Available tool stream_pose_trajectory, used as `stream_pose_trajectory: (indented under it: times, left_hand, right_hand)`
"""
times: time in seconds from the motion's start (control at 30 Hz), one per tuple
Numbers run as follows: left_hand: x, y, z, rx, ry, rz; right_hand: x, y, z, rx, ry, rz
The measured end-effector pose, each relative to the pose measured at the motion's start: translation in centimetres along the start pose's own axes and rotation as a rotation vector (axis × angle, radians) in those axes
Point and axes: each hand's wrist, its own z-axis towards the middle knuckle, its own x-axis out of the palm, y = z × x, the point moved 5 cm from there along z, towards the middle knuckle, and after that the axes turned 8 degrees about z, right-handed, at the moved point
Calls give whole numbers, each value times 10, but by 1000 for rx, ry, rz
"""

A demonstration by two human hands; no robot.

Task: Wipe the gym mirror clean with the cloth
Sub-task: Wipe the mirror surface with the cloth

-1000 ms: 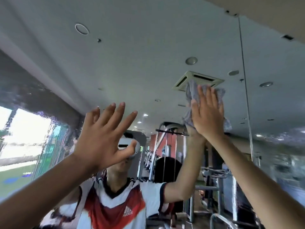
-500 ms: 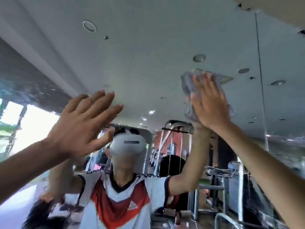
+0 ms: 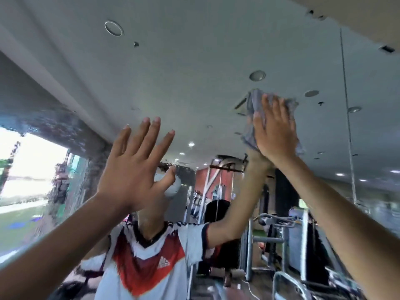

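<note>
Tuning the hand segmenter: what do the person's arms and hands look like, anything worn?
No gloves, rings or watch visible on the left hand or right hand. Both forearms bare, no sleeves. Reflection shows a white short-sleeved jersey with red chevron, dark cuff trim.

Left hand is raised, back toward the camera, fingers straight and spread, thumb out to the right, holding nothing. The left forearm extends up from the lower left. Right hand is raised higher, palm pressed flat forward with straight fingers close together, and the right forearm rises from the lower right.
</note>
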Motion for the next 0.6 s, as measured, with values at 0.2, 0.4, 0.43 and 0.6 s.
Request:
stream_pose_trajectory:
  times: [0.2,0.4,0.43,0.6]
  left_hand:
    - [2,1,-2,1,-50,-1]
    - [5,-18,-17,-11,-48,12]
    - [5,-22,-21,-1,-52,13]
    - [3,-21,-26,4,-86,-10]
  right_hand:
    - [19,82,-47,-376,118,9]
    - [0,15,-72,-578,214,-34]
    - [-2,9,-62,-432,155,-1]
    - [15,59,-58,-34,-48,-28]
